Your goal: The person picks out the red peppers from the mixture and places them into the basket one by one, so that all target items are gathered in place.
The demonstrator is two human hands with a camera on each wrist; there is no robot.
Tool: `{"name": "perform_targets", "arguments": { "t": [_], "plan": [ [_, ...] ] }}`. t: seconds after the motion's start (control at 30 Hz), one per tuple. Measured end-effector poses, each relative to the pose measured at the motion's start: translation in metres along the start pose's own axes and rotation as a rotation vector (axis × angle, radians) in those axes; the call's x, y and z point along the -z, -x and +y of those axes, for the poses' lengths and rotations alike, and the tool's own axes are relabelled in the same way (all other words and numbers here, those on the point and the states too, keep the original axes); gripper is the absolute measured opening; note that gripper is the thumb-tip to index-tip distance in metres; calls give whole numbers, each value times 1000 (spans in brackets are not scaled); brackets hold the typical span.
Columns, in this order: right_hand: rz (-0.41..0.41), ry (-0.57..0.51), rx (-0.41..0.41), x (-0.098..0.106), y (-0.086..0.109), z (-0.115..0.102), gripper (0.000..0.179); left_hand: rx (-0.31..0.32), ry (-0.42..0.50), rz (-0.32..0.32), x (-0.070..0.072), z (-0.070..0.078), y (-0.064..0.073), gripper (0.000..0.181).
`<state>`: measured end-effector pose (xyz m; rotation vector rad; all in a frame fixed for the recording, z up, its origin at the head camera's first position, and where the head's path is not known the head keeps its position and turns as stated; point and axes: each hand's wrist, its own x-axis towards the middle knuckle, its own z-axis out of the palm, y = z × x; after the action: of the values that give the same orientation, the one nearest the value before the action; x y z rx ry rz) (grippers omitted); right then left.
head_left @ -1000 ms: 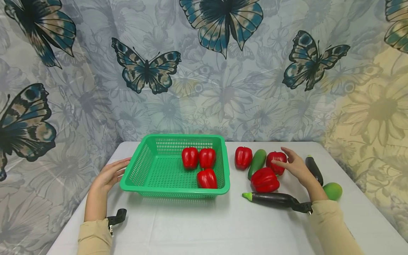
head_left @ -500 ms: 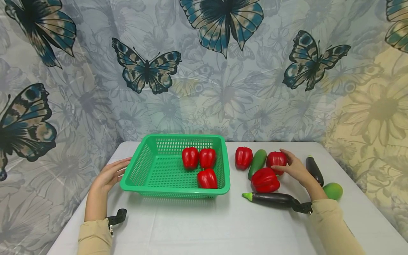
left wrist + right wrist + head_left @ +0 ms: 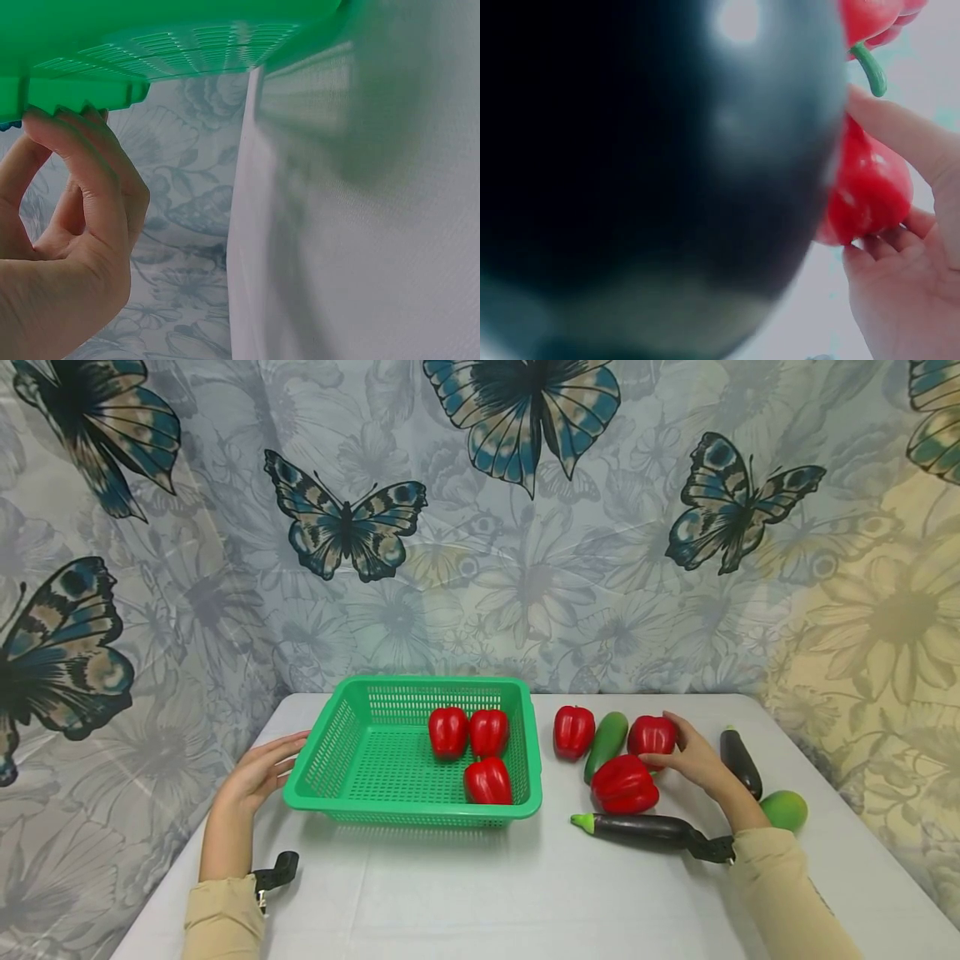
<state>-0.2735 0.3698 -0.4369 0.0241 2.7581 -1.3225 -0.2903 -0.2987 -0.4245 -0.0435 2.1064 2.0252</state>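
Note:
My left hand (image 3: 258, 771) is at the left side of a green plastic basket (image 3: 411, 810), its fingertips touching the rim. In the left wrist view, the fingers (image 3: 97, 180) meet the rim's underside. Inside the basket lie three red bell peppers, one of them a front pepper (image 3: 487, 781). My right hand (image 3: 697, 756) has its thumb and fingers around another red bell pepper (image 3: 651, 735) on the table; the right wrist view shows this pepper (image 3: 874, 187) between them. A nearer red bell pepper (image 3: 624, 783) sits just in front of that thumb.
A red bell pepper (image 3: 573, 732) and a cucumber (image 3: 606, 746) lie right of the basket. One eggplant (image 3: 637, 828) lies under the right wrist camera, another eggplant (image 3: 740, 762) farther right, beside a green mango-like fruit (image 3: 784, 811). A butterfly-patterned cloth (image 3: 525, 585) hangs behind the white table.
My right hand's thumb and fingers have come down and closed in around the back red bell pepper. My left hand has stayed at the basket rim.

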Motion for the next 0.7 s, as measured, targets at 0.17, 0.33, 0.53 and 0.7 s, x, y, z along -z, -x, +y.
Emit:
{"name": "perform_targets", "arguments": {
  "t": [0.17,0.33,0.53,0.7],
  "plan": [
    [18,-8,1,0,0,3,102,-4,-4,-5,0,-1,0,20],
    [43,-22,-5,2,3,3,102,-10,-16,7,0,-2,0,24],
    [71,-50,13,5,5,-2,100,-12,-16,14,-1,-2,1,22],
    [91,-40,1,8,5,-7,102,-10,-7,22,0,-2,0,19]
  ]
}}
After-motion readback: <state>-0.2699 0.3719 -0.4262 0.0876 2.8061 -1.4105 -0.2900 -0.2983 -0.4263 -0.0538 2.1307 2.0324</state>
